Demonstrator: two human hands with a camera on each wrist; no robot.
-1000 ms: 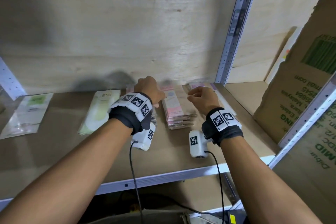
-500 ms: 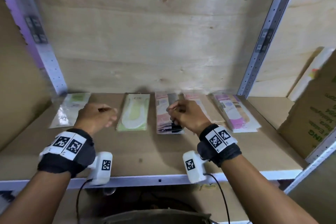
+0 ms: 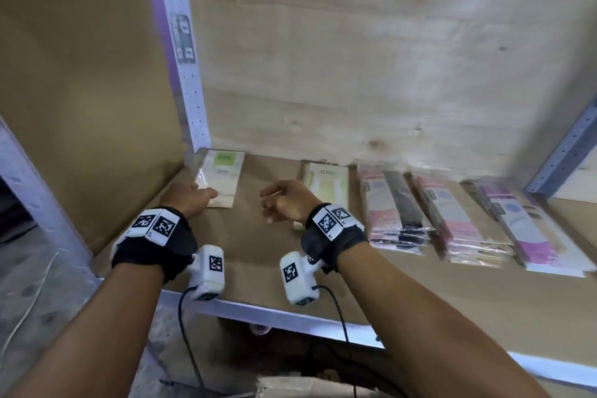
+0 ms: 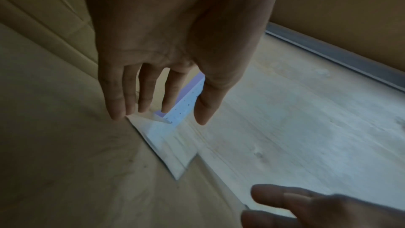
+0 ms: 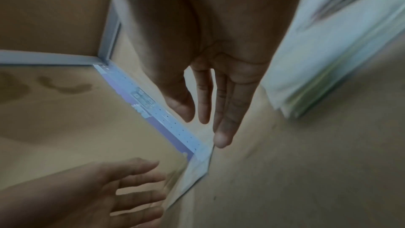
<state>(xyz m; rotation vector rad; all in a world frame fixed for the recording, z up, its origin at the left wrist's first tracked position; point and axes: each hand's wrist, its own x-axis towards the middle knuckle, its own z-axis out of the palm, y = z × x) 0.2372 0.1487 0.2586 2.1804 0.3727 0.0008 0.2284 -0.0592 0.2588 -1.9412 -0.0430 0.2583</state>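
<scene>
Both hands hovered by the green-labelled packet on the shelf board.
The packet lay flat in the back left corner, beside the upright post. The left hand was empty, its fingers straight and their tips at the packet's near corner. The right hand hung relaxed and held nothing, between that packet and the pale ENE packet. Pink packet stacks lay further right.

Two green packets — three pink stacks
</scene>
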